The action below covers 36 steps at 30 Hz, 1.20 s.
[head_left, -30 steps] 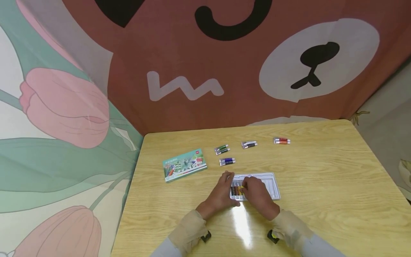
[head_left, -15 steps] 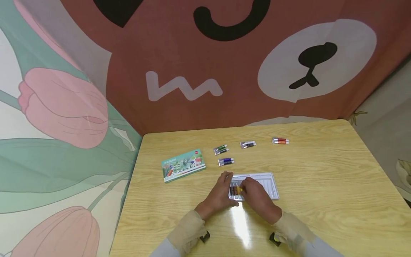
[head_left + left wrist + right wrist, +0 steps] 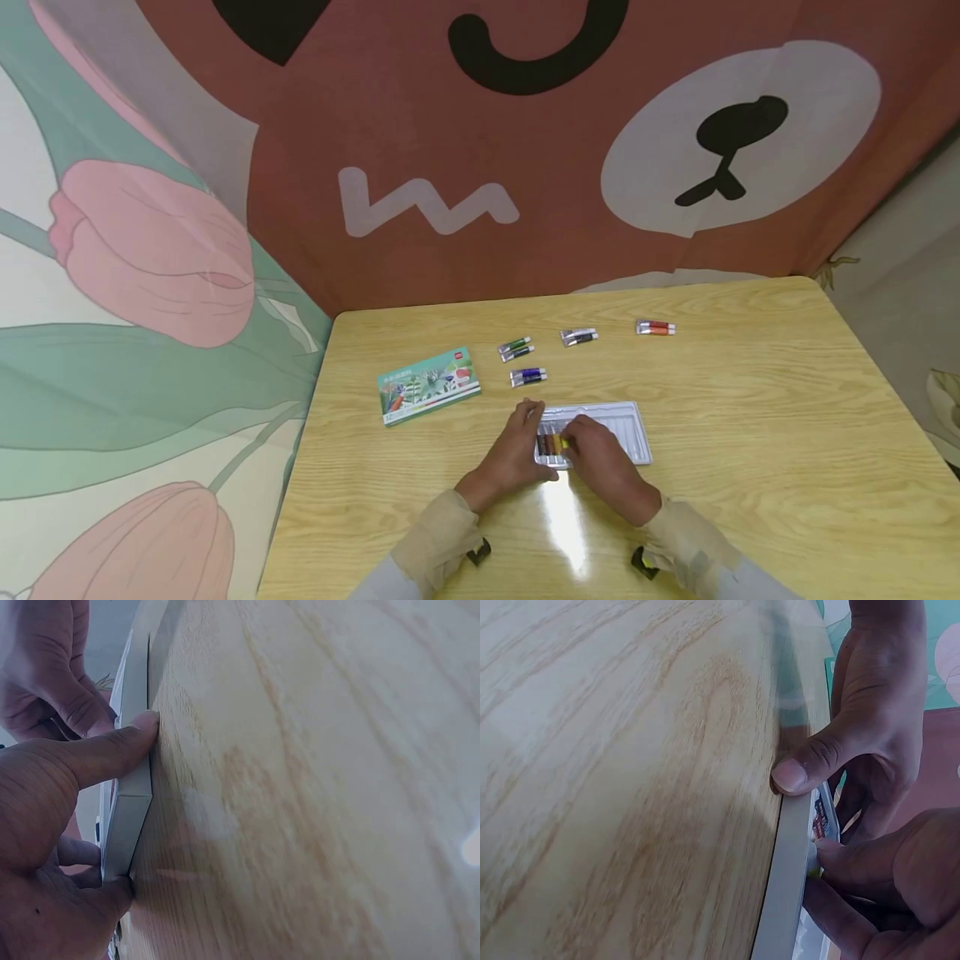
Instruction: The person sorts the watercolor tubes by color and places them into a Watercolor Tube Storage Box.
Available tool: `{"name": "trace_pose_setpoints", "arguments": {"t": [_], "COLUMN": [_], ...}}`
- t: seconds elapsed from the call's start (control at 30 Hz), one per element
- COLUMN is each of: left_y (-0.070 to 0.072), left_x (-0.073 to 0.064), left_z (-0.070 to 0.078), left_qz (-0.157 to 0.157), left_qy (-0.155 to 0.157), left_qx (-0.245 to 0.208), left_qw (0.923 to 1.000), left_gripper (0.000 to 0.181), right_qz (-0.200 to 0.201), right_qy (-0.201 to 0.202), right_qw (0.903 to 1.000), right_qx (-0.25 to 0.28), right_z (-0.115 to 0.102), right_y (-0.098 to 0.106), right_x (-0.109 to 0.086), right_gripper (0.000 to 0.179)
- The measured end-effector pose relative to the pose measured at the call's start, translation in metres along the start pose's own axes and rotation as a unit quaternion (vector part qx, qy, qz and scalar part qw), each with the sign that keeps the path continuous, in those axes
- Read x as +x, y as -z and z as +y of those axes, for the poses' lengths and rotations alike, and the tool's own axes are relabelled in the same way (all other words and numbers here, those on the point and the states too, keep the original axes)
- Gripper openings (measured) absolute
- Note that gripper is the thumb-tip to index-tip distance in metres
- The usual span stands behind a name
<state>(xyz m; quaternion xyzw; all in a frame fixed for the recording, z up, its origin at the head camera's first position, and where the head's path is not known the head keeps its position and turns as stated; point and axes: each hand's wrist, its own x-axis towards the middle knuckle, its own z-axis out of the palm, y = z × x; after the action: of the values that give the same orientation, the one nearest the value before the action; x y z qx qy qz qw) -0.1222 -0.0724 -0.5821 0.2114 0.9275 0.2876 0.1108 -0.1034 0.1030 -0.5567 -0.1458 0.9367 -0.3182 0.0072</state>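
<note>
A white plastic paint tray (image 3: 639, 433) lies on the table before me. My left hand (image 3: 510, 457) grips its left end, thumb along the near side and fingers at the far corner; in the left wrist view the thumb (image 3: 120, 750) presses the tray's side wall. Several dark, brown and ochre paint tubes (image 3: 549, 445) lie side by side in the tray's left part. To their right, my right hand (image 3: 600, 458) pinches a yellow paint tube (image 3: 566, 444), mostly hidden by the fingers. Only a yellow-green bit (image 3: 814, 872) of that tube shows in the right wrist view.
A green paint box (image 3: 430, 387) lies at the left. Behind the tray are pairs of tubes: blue tubes (image 3: 528, 377), green tubes (image 3: 516, 348), a white-and-black pair (image 3: 579, 337) and red-orange tubes (image 3: 656, 327). A printed cloth (image 3: 420, 258) hangs behind the table (image 3: 765, 400).
The yellow tube between my right fingers has settled slightly lower, beside the ochre one. My left hand has kept its grip on the tray; the other tubes have not moved.
</note>
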Motion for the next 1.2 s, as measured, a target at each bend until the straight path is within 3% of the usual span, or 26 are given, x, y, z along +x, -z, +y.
{"name": "trace_pose_setpoints", "arguments": {"t": [1.2], "left_y": [-0.0014], "left_x": [-0.0001], "left_z": [0.0001], "left_qz": [0.001], "left_qy": [0.004], "left_qx": [-0.007], "left_qw": [1.0000], "left_gripper": [0.118], "right_qz": [0.012], "right_qy": [0.018], "right_qw": [0.9997], "right_qx": [-0.015], "right_z": [0.0027], "right_y": [-0.0033], "right_x": [-0.0016], "right_gripper": [0.018]}}
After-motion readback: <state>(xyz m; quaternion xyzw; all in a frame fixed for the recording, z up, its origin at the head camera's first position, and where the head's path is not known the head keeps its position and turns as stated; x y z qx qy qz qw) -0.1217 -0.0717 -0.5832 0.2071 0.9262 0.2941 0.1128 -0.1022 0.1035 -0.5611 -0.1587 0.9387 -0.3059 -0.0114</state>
